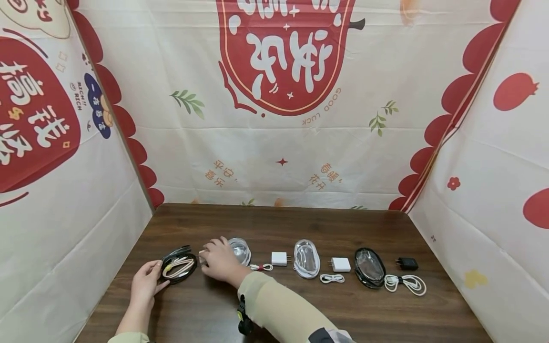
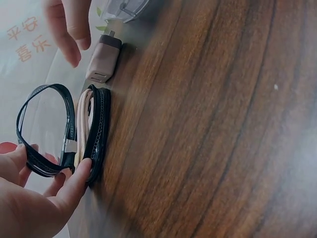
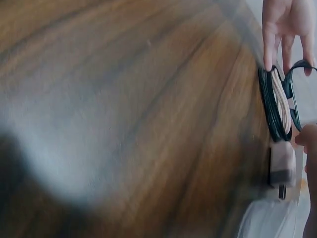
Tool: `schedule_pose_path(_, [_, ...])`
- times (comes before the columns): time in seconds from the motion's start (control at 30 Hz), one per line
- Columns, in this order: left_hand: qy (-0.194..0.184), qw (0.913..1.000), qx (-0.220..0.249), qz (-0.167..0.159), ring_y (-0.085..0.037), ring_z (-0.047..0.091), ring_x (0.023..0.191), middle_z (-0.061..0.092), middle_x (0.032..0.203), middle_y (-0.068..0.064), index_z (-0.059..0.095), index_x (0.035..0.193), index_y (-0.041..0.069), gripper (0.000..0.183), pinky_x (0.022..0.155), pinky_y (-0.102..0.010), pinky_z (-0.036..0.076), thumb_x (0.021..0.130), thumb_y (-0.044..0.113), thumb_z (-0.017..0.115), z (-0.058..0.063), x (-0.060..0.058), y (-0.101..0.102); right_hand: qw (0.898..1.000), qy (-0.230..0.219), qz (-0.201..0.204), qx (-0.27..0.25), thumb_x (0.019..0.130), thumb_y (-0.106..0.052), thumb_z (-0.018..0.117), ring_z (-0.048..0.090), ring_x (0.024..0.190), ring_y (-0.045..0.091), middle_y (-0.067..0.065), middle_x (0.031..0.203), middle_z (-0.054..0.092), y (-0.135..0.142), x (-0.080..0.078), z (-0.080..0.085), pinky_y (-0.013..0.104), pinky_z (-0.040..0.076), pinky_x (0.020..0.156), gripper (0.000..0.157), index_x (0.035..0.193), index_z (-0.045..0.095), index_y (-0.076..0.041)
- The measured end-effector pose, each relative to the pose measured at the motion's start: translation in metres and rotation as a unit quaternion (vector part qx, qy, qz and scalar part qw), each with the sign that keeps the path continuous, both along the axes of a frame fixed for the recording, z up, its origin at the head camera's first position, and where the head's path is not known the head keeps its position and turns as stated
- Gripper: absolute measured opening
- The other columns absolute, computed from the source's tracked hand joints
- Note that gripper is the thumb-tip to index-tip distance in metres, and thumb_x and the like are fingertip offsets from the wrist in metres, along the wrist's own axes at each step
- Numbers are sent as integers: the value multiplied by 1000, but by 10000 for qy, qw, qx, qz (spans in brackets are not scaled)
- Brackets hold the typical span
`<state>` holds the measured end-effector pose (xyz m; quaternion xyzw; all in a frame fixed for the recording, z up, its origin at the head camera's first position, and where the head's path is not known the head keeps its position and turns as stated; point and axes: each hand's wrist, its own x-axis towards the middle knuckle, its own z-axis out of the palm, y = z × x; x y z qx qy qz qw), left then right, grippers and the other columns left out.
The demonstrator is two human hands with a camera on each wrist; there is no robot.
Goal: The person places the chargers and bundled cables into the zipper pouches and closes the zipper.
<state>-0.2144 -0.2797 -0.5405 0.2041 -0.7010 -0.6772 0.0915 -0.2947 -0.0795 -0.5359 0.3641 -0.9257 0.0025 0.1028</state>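
Observation:
My left hand [image 1: 146, 281] pinches the edge of a small round clear pouch [image 2: 102, 134] with black zip trim. Its lid [image 2: 68, 111] stands unzipped and lifted away from the base, between thumb and fingers. A coiled pale pink cable [image 2: 83, 124] lies inside the base. Beyond the pouch is a pink plug charger [image 2: 104, 62] with a dark end and metal prongs, on the table. My right hand [image 1: 220, 262] hangs just over that charger with fingers relaxed and holding nothing; in the head view it hides most of the charger.
Along the brown table [image 1: 206, 314] to the right lie a grey-trimmed pouch [image 1: 241, 250], a white-trimmed pouch [image 1: 306, 259] and a black-trimmed pouch [image 1: 370, 267]. White chargers [image 1: 279, 258], a black charger [image 1: 407, 263] and bundled white cables [image 1: 405, 284] sit between them. Printed cloth walls surround the table.

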Motion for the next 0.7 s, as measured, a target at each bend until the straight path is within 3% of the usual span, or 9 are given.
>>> schedule_pose_path(0.3, [46, 10000, -20, 24, -1, 59, 85, 47, 115, -23, 42, 131, -13, 40, 71, -36, 58, 104, 16, 43, 0, 0, 2, 9979, -334, -313, 453, 88, -45, 66, 48, 121, 15, -10, 119, 62, 4, -10, 7, 47, 30, 109, 34, 118, 68, -29])
schedule_pose_path(0.43, [15, 10000, -1, 10, -2, 60, 85, 46, 119, -26, 42, 132, -13, 40, 72, -36, 58, 104, 16, 43, 0, 0, 2, 9983, -188, -270, 472, 87, -44, 69, 53, 112, 15, -11, 109, 65, 5, -15, 1, 44, 35, 104, 28, 111, 70, -29])
schedule_pose_path(0.6, [-27, 10000, 35, -67, -21, 61, 102, 44, 125, -29, 41, 133, -13, 41, 73, -35, 58, 105, 16, 42, -3, 0, 1, 9993, 227, -171, 244, 83, -35, 72, 56, 93, 13, -12, 89, 65, 8, -18, -2, 39, 41, 94, 9, 90, 72, -30])
schedule_pose_path(0.7, [-30, 10000, 38, -51, -34, 52, 116, 41, 130, -32, 40, 134, -13, 41, 73, -35, 58, 105, 17, 41, -4, 0, -1, 9993, 279, -74, 228, 82, -35, 73, 56, 90, 12, -12, 87, 64, 7, -19, -3, 37, 42, 92, 8, 87, 70, -29])
